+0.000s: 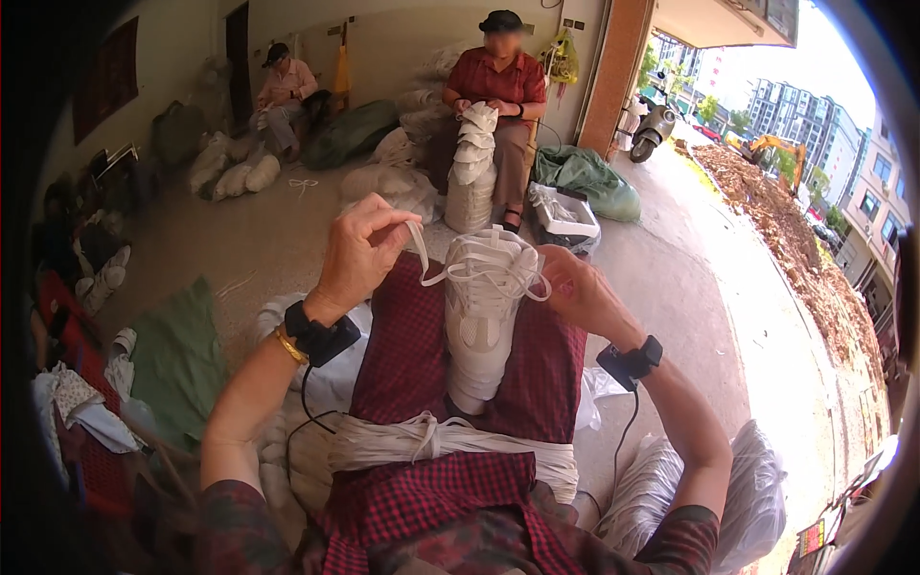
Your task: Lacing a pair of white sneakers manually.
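Observation:
A white shoe upper [482, 321] sits between my knees, on top of a stack of similar white uppers [471, 379]. A white shoelace [425, 266] runs through it, with loose loops across its top. My left hand [362, 247], raised to the left of the upper, is closed in a pinch on one end of the lace. At the upper's right side, my right hand [586, 299] has its fingers closed at a lace loop; its fingertips are partly hidden. Across my lap lies a tied bundle of white laces [436, 441], over red-and-black checked cloth [402, 355].
A person in a red shirt [496, 81] sits ahead, handling a tall stack of white uppers [471, 172]. Farther left sits another person [285, 86]. A green sack [589, 182] and a white box [565, 211] stand ahead right. Plastic-wrapped bundles [752, 489] lie beside me.

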Available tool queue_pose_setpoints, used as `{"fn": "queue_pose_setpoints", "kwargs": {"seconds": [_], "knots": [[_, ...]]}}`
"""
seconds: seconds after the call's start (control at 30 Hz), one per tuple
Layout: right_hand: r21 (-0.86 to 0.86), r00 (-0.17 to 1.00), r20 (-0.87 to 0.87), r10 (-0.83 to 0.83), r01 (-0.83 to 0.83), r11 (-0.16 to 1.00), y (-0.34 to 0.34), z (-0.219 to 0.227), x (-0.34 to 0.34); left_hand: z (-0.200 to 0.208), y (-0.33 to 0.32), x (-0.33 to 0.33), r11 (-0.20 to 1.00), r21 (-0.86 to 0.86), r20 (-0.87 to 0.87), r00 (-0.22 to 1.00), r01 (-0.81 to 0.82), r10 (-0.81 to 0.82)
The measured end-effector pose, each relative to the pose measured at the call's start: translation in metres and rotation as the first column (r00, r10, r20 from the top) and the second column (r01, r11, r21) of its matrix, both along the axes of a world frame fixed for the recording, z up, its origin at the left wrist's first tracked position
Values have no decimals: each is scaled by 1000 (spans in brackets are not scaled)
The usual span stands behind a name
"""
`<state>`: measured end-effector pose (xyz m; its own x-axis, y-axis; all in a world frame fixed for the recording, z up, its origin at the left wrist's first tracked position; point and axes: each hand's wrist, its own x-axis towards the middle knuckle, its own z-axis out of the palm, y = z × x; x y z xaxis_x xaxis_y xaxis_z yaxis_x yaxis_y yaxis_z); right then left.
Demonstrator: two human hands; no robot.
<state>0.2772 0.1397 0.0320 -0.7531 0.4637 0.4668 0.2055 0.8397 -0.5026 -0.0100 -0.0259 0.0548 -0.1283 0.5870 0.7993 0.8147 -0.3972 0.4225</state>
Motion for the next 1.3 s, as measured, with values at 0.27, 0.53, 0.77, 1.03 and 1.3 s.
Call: {"fn": "queue_pose_setpoints", "kwargs": {"seconds": [0.27,0.53,0.77,1.03,1.3], "knots": [[64,993,3,114,-114,991,-16,38,-49,-40,26,2,963,-132,309,933,235,-185],[374,996,-84,24,10,927,-7,38,-95,-55,52,19,971,-34,433,880,235,-198],[199,984,101,149,-167,966,-8,28,-99,-63,53,28,984,-41,413,900,174,-142],[149,982,46,181,-186,971,-4,24,-98,-67,51,31,988,-50,414,904,143,-110],[61,994,21,112,-113,992,-12,25,-98,-72,57,35,993,115,218,976,-26,0]]}}
